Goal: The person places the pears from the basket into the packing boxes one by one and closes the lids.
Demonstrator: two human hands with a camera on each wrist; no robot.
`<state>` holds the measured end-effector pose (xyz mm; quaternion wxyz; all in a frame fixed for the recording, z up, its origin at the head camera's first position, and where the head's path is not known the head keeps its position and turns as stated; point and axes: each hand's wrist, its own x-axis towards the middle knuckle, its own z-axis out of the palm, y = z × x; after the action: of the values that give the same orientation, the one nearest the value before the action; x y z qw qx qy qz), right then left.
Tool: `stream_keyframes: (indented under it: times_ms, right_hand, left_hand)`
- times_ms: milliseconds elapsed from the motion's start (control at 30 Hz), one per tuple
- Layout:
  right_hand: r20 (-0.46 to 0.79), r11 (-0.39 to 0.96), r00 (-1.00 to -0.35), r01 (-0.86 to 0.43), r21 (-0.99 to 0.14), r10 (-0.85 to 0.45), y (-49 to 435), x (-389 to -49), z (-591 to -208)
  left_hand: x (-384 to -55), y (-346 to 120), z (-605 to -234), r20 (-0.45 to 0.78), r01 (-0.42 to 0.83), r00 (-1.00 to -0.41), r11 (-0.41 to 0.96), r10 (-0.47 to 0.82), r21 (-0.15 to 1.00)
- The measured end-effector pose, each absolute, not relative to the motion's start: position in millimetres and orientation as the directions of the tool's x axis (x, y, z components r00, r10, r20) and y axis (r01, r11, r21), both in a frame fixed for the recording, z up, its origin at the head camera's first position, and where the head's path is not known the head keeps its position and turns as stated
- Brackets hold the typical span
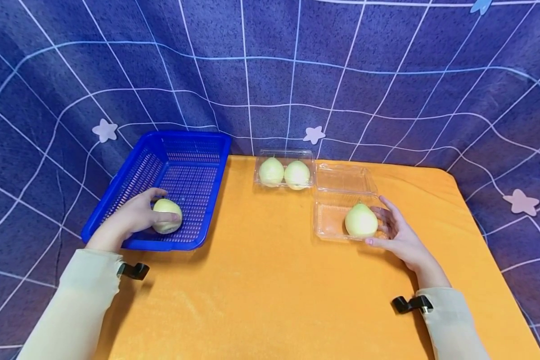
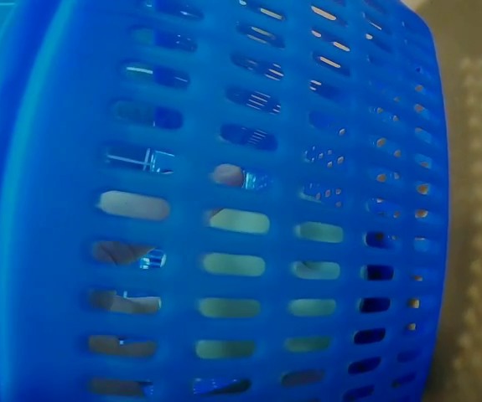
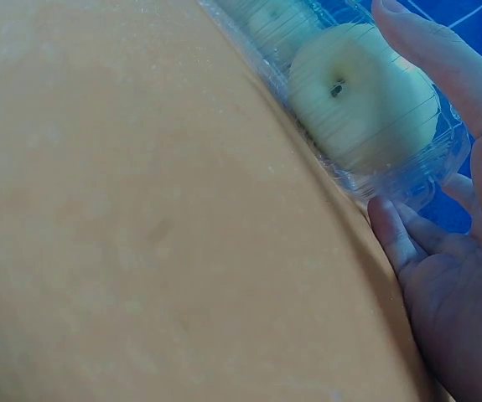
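Note:
On the left, my left hand (image 1: 137, 212) grips a pale yellow-green pear (image 1: 165, 206) inside the blue plastic basket (image 1: 214, 190). Through the slots of the basket wall (image 2: 282, 243) in the left wrist view, only pieces of the hand and pear show. My right hand (image 1: 405, 242) is at the right end of an open clear plastic box (image 1: 328, 222), its fingers spread beside another pear (image 1: 361, 221) that sits in the box's right half. In the right wrist view, fingertips touch the box's end near this pear (image 3: 362, 100), and the thumb stands apart.
Behind and left of the open box stands a closed clear box (image 1: 283, 153) holding two pears (image 1: 271, 172). The open box's lid (image 1: 342, 178) lies back toward the curtain (image 1: 270, 80). An orange cloth (image 1: 261, 285) covers the table.

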<state>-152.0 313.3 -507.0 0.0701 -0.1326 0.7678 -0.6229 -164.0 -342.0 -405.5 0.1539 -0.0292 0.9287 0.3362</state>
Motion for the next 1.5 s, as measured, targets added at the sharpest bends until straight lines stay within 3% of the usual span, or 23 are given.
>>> stream_keyframes:
  times_ms: [167,533,1167,1500]
  right_hand:
    - [0.054,0.188,-0.955,-0.113,-0.976,-0.291,313.7,-152.2,-507.5]
    - [0.053,0.187,-0.955,-0.111,-0.976,-0.293,314.0,-152.5,-507.4]
    - [0.046,0.186,-0.954,-0.105,-0.977,-0.296,314.1,-152.4,-507.1]
    - [0.045,0.192,-0.953,-0.107,-0.976,-0.299,314.6,-151.9,-506.9]
  left_hand:
    - [-167.2,-340.9,-407.8,-0.321,-0.176,-0.945,0.722,0.067,0.669]
    - [-175.8,-341.5,-418.2,-0.24,-0.078,-0.965,0.761,0.104,0.644]
    - [-177.9,-336.8,-422.4,-0.187,-0.003,-0.975,0.83,0.122,0.557]
    - [-177.4,-333.7,-425.3,-0.117,0.135,-0.969,0.862,0.218,0.488]
